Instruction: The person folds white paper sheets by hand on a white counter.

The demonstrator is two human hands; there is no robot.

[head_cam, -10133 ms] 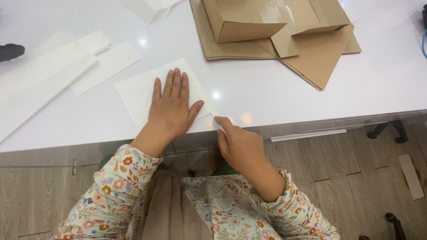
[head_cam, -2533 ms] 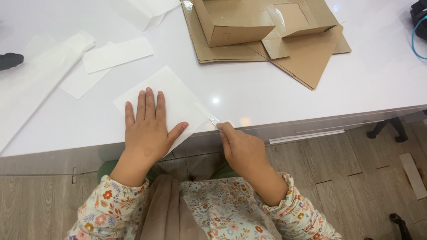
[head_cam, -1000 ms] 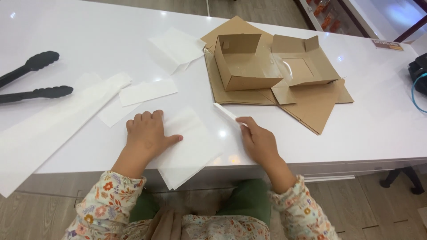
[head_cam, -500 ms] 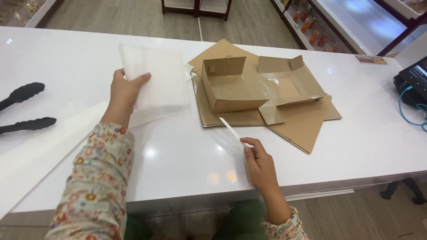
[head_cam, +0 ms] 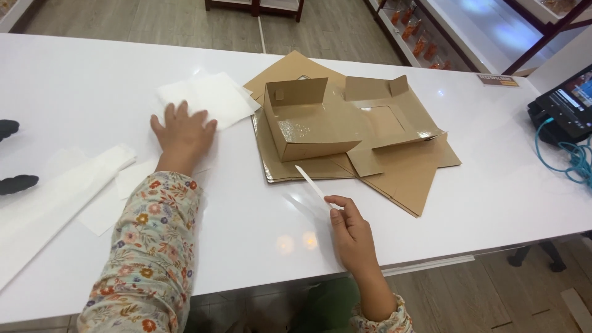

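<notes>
Here, taking the open brown box (head_cam: pixel 320 123) as the landmark: far to its left, at the tabletop (head_cam: pixel 468 203) edge, lie the dark tips of tongs (head_cam: pixel 15 184), and next to them a long white sheet (head_cam: pixel 55 197) runs toward the near edge. Closer to the box, the left hand (head_cam: pixel 182 135) lies flat with fingers spread, palm down on the near corner of a square white paper (head_cam: pixel 206 98), which rests just left of the box; its grip is open, closed on nothing. The box itself stands on flattened cardboard (head_cam: pixel 407 179) that spreads out to its right and toward the person. Just in front of the box, the right hand (head_cam: pixel 351 234) has thumb and fingertips pinched on the lower end of a thin white strip (head_cam: pixel 310 183), whose far end points up toward the box's near wall. Far right of the box, a dark screen (head_cam: pixel 567 105) with a blue cable (head_cam: pixel 567 157) sits at the tabletop's end.
</notes>
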